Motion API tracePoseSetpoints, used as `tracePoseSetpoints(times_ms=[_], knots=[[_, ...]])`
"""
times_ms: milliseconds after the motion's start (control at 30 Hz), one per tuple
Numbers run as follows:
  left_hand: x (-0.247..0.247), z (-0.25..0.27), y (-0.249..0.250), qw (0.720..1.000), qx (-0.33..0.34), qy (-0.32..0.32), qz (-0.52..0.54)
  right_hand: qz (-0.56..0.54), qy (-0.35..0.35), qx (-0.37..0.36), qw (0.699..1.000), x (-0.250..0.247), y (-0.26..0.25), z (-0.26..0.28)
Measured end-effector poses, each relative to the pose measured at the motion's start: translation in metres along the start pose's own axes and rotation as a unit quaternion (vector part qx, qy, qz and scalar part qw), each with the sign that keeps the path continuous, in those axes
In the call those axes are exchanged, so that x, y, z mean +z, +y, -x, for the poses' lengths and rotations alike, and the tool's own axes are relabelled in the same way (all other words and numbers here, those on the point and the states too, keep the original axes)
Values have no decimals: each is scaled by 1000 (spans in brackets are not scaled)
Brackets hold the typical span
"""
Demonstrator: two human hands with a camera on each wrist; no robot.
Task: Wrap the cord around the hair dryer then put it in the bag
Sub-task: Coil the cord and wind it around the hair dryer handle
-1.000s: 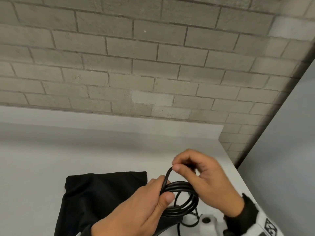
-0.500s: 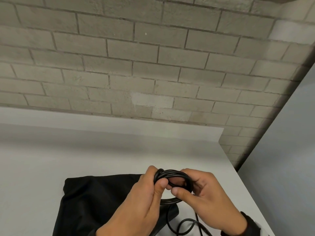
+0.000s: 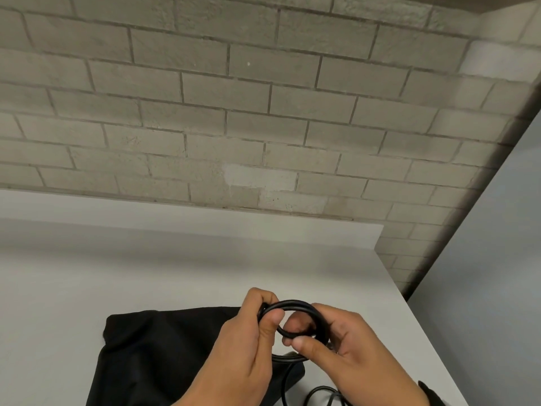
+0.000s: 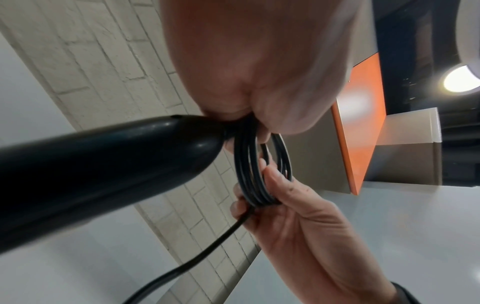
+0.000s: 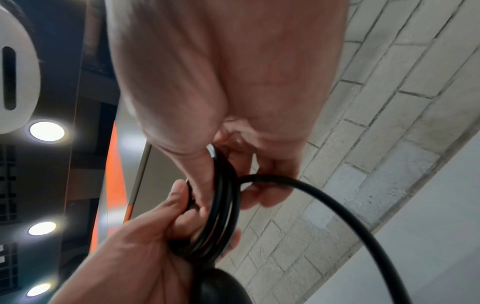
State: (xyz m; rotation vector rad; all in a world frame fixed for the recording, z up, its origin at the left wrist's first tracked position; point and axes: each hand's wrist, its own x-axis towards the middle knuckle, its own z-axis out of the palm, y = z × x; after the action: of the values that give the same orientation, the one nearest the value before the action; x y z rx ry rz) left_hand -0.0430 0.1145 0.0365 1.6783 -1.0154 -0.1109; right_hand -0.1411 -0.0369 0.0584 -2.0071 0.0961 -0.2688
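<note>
Gripping coiled cord (image 3: 292, 306) | left hand (image 3: 243, 347) | right hand (image 3: 351, 350) | above bag (image 3: 164, 353)

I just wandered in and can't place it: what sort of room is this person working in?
Probably a plain workroom or institutional space, not a home. The wall behind is painted block, the table is a bare white surface, and the wrist views show round ceiling lights and an orange panel.
</note>
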Motion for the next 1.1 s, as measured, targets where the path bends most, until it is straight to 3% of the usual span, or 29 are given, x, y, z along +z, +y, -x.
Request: tracePoseSetpoints(times_ms=[67,133,167,233,267,433,567,667,700,733,800,833,867,900,933,1000,1067,1100], knots=[[0,-2,-1,1000,-5,7,4,98,119,-69,986,11,7,3],[-2,-3,-3,1000,-7,24,11,179,278,-138,934,26,11,8],[-2,-4,-4,1000,-6,27,12,203,318,-162,912,34,12,10],[-3,-4,-5,1000,4,18,18,257,334,-217,881,52,13,12],[-2,-3,-4,1000,9,8,18,274,324,-215,879,57,15,11],[1,-4,1,1000,4,-12,12,342,259,-88,899,65,19,3],[3,-6,-5,999,27,19,8,155,179,10,971,61,9,5],[5,-10,-15,998,43,38,-24,-48,108,101,988,42,-12,2],[6,-11,-17,997,54,37,-37,-148,77,134,977,35,-18,1],[7,-12,-18,996,68,36,-50,-270,48,163,948,30,-22,-1],[8,-13,-18,994,83,30,-59,-488,22,202,849,24,-23,-2],[8,-13,-17,994,83,28,-59,-543,22,200,815,24,-18,-3],[9,-13,-18,995,81,27,-58,-558,25,185,808,26,-13,-3],[9,-14,-18,995,79,31,-55,-534,33,155,830,29,-9,-1],[8,-15,-20,995,77,39,-52,-462,53,115,878,33,-4,2],[7,-18,-24,995,69,57,-43,-196,119,19,973,45,5,10],[7,-21,-25,995,69,62,-41,18,166,-30,986,52,18,13],[7,-22,-26,995,73,60,-45,59,175,-31,982,55,21,15]])
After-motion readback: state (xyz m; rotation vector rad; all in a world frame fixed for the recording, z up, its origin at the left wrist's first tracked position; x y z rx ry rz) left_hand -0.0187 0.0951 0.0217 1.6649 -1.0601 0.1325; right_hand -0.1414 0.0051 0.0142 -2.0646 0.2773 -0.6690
